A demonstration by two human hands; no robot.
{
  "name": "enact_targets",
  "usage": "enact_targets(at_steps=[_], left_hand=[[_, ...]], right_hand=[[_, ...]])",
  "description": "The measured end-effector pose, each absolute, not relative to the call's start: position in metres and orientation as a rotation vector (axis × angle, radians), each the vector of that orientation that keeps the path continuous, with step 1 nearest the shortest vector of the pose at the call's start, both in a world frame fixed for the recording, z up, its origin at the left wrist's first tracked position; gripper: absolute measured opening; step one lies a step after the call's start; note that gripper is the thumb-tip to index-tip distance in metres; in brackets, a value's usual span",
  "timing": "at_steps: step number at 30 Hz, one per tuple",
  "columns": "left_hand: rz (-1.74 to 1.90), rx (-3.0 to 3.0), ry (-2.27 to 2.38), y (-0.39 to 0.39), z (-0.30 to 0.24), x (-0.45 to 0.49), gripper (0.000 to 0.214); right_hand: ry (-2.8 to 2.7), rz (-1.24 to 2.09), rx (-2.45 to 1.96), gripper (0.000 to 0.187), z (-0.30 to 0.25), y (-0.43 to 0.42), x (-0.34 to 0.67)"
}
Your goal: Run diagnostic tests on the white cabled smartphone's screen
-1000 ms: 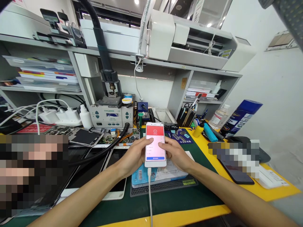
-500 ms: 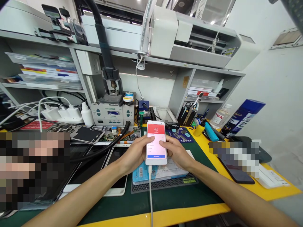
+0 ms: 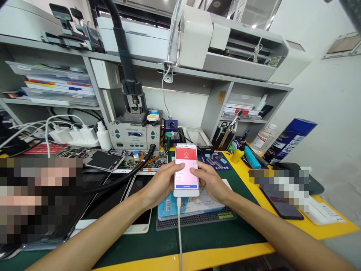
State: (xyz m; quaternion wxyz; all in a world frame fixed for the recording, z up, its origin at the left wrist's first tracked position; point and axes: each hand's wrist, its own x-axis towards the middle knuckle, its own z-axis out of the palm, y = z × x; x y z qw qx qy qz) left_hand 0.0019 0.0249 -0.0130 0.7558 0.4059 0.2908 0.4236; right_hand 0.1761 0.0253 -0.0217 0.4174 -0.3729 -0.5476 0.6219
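A white smartphone (image 3: 186, 177) is held upright between my two hands, its screen lit with a red banner, a face icon and a blue bar at the bottom. My left hand (image 3: 162, 184) grips its left edge, the thumb over the screen. On the opposite edge, my right hand (image 3: 214, 182) is closed round the phone, with its thumb at the screen too. The other fingers of both hands are mostly hidden behind it. A white charging cable (image 3: 179, 229) is plugged into the phone's lower end. Beneath lie blue-and-white packets (image 3: 166, 212) on a dark perforated pad (image 3: 194, 224).
Tablets with dark screens (image 3: 142, 218) lie at left, crossed by a black hose (image 3: 118, 184). Behind stands a hot-air station (image 3: 134, 136) beside circuit boards. A dark phone (image 3: 284, 205), a spray can (image 3: 290, 141) and a clear bottle (image 3: 263, 139) are at right.
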Motion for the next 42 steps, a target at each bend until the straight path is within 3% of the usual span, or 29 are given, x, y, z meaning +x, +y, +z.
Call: enact_targets(at_steps=[42], left_hand=[[0.917, 0.927, 0.624, 0.0260, -0.0143, 0.0018, 0.038]], right_hand=[[-1.393, 1.546, -0.948, 0.034, -0.0200, 0.0248, 0.1755]])
